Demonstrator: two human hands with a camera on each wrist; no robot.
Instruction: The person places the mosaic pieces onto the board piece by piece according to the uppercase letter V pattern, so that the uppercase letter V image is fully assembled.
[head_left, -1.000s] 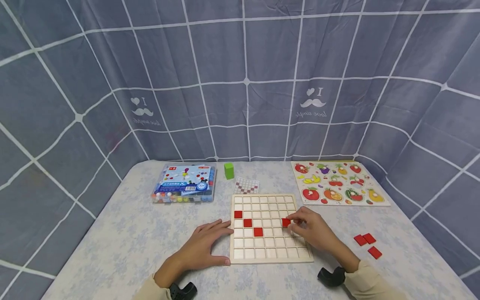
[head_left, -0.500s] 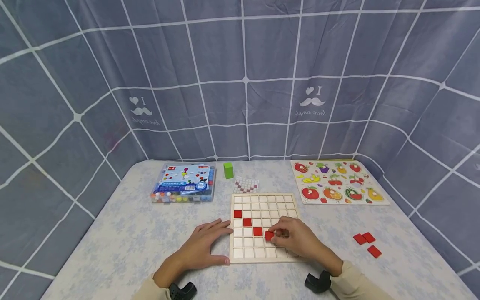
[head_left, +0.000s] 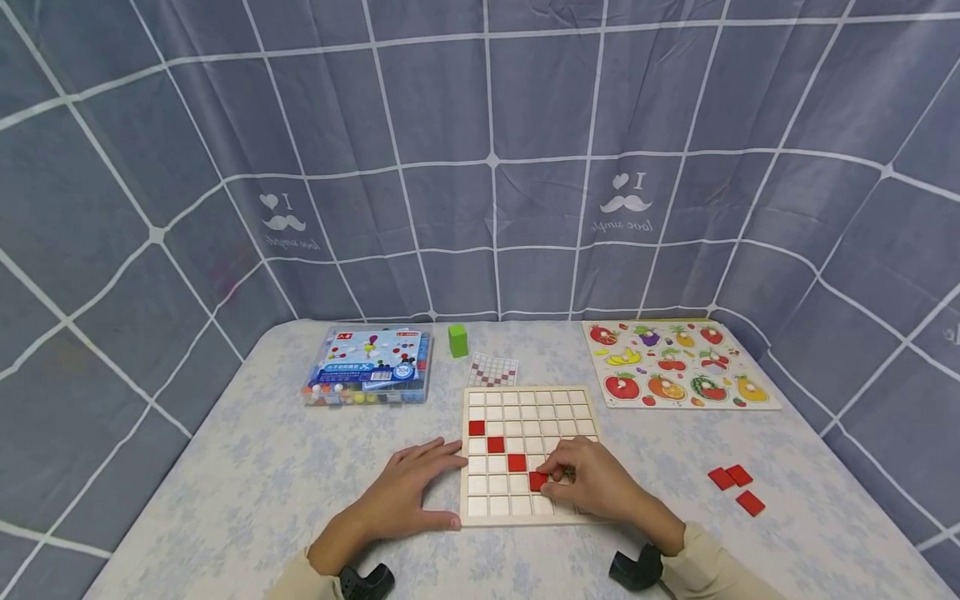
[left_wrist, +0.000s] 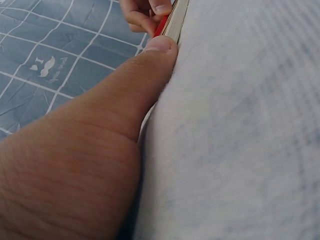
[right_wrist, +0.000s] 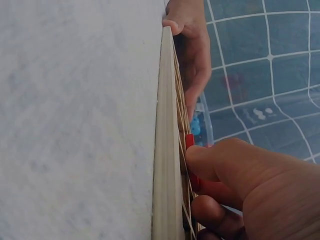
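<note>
My right hand (head_left: 596, 482) pinches a red square tile (head_left: 537, 481) between thumb and fingertips, low over the wooden grid board (head_left: 498, 507). The tile overlaps a cell in the second row from the near edge. Three more red tiles (head_left: 517, 462) sit in cells, stepping diagonally up to the left. My left hand (head_left: 408, 492) lies along the board's left edge, its fingertips and thumb at the frame. In the right wrist view the pinched tile (right_wrist: 189, 141) stands tilted at the board's surface, under my thumb. Part of the board is hidden beneath my right hand.
Three loose red tiles (head_left: 750, 503) lie to the right. A printed grid card (head_left: 493, 370) lies behind the board, near a green block (head_left: 457, 341). At the back stand a clear box (head_left: 367, 367) of colored pieces and a fruit puzzle board (head_left: 675, 367).
My right hand has moved left and nearer with the red tile, from the board's right side to the cell diagonally below the third tile. My left hand has stayed at the edge.
</note>
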